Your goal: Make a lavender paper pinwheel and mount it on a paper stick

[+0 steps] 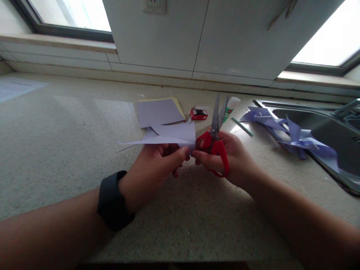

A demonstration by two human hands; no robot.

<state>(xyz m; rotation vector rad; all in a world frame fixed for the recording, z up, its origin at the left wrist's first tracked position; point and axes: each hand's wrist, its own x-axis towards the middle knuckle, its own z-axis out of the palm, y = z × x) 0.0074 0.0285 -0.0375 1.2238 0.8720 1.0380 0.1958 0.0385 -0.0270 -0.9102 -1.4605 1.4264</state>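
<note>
My left hand (164, 161) is closed on a cut piece of pale purple paper (180, 133), thumb near its lower right corner. Narrow strips or flaps of the paper stick out to the left. In my right hand (233, 157) is a pair of scissors (215, 137) with red handles. Their blades point up and away from me, slightly apart. The right thumb and fingertips are close to the paper's right corner; whether they touch it I cannot tell. Behind the paper lies a stack of purple and yellow sheets (159, 112).
A small red box (199, 113) and a white-capped glue stick (232, 107) are behind the scissors. A thin green stick (242, 126) lies to their right. Purple paper pieces (298, 135) rest over the edge of the steel sink (334, 150). A printed sheet (19, 88) is far left.
</note>
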